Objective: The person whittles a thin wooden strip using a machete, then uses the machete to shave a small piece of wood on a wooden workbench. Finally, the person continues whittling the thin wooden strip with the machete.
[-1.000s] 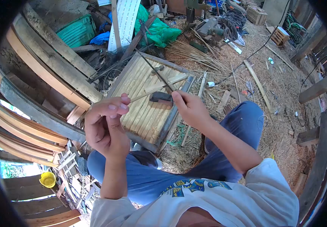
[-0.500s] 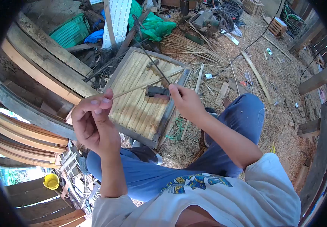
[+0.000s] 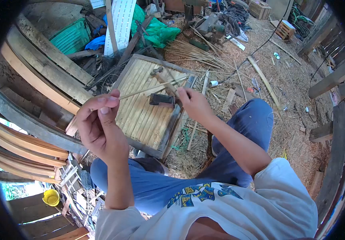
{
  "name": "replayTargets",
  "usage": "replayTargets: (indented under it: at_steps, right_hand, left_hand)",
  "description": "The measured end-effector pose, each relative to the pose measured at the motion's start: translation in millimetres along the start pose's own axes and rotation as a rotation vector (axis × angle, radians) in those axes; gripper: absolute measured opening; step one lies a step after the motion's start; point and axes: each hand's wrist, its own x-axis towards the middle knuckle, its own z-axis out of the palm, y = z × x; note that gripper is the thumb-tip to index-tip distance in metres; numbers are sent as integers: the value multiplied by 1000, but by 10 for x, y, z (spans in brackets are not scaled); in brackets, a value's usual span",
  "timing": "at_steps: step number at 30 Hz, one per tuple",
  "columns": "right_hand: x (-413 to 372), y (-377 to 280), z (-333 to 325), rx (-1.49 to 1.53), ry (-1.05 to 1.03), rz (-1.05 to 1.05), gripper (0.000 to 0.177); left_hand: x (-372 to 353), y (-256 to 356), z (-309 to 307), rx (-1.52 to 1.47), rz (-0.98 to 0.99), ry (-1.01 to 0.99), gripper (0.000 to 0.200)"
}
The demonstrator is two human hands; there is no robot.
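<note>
My left hand (image 3: pixel 104 128) pinches the near end of a thin bamboo strip (image 3: pixel 148 89), which points away to the upper right. The fingers of my right hand (image 3: pixel 194 105) are closed around the handle of a long tool, whose dark far part is blurred and crosses near the strip's far end. Below both hands lies a slatted wooden panel (image 3: pixel 140 124) with a darker frame. On it rest a dark rectangular block (image 3: pixel 161 99), just left of my right hand, and a hammer-like tool (image 3: pixel 157 71) with a wooden handle.
A pile of thin bamboo strips (image 3: pixel 194 53) lies beyond the panel, near green plastic sheeting (image 3: pixel 160 32). Curved wooden beams (image 3: pixel 32 140) stand at the left, with a yellow bucket (image 3: pixel 51 197) below them. A long wood strip (image 3: pixel 264 80) lies on the right-hand floor.
The long tool in my right hand has changed angle and its far part is now blurred. The view has shifted slightly. My left hand still pinches the strip.
</note>
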Motion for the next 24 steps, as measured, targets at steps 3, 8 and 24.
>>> replayTargets:
  at_steps: [3, 8, 24]
  right_hand:
    - [59, 166, -61, -47, 72, 148, 50]
    - [-159, -163, -73, -48, 16, -68, 46]
    - [-531, -801, -176, 126, -180, -335, 32]
  left_hand:
    - [-14, 11, 17, 12, -9, 26, 14]
    - [17, 35, 57, 65, -7, 101, 16]
    - [26, -52, 41, 45, -16, 239, 15]
